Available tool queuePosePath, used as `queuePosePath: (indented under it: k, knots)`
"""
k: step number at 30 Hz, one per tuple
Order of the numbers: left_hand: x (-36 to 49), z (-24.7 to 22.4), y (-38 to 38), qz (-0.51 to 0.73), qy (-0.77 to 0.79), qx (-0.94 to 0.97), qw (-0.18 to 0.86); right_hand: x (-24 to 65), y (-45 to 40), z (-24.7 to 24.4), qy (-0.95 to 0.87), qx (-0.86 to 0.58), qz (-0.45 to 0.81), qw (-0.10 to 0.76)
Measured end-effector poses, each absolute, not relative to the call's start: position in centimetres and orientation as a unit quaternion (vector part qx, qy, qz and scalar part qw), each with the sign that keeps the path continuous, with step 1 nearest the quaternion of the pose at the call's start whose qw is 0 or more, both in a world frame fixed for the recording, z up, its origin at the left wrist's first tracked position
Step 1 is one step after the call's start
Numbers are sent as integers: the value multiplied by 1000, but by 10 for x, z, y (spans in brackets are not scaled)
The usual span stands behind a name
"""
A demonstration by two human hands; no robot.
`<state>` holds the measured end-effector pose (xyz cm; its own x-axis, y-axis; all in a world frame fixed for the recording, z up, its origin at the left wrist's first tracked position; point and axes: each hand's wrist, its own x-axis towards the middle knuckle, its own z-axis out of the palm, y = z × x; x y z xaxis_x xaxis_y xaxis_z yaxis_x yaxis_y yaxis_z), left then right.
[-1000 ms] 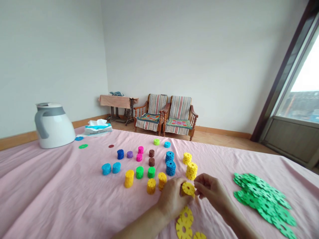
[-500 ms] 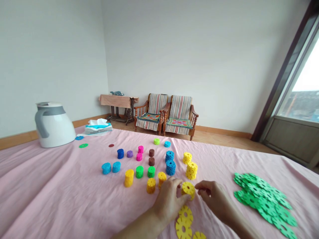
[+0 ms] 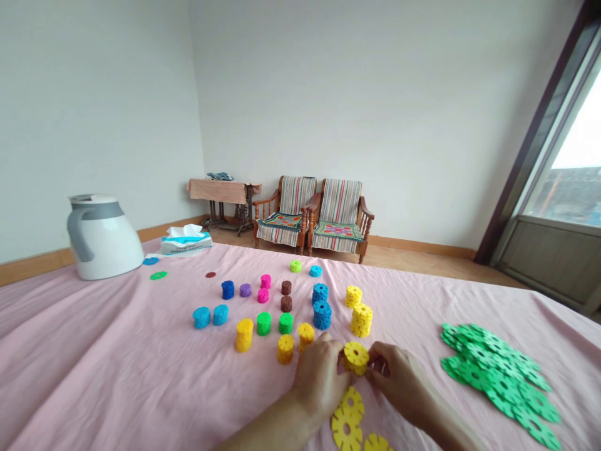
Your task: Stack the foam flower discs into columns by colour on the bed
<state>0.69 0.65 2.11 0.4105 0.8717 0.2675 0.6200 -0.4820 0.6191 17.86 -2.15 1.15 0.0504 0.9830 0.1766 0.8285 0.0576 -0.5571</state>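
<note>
A short stack of yellow notched discs [image 3: 355, 356] stands on the pink cloth, held between my two hands. My left hand [image 3: 322, 373] is curled against its left side, with part of the fingers hidden. From the right, my right hand [image 3: 397, 379] presses bent fingers against the same stack. Loose yellow discs [image 3: 346, 429] lie flat just below, towards me. Close by on the left are shorter yellow-orange stacks [image 3: 285, 349], one partly covered by my left hand. Behind my hands stand taller yellow stacks [image 3: 361, 321].
Blue stacks [image 3: 322, 315], green stacks [image 3: 263, 324] and other coloured stacks stand across the pink cloth [image 3: 141, 376]. A heap of green discs [image 3: 498, 373] lies at the right. A white jug [image 3: 107, 241] and a tissue pack [image 3: 186, 241] are at the far left.
My right hand has moved in from the right, and its fingers now touch the yellow stack. My left hand stays against the stack's left side.
</note>
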Motion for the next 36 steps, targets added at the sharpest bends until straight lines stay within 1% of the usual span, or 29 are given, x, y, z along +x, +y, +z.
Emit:
queuePosePath:
  k: [10,14,22,36]
  knots:
    - [7,24,7,278,461,818,203,176,-19,6,-673,-670,134,285]
    - [6,24,7,295,458,810,218,177,-21,8,-678,-665,134,283]
    - [1,28,2,310,439,810,235,176,-28,16,-694,-660,71,278]
    - [3,33,1,298,417,826,234,170,-31,23,-703,-654,77,271]
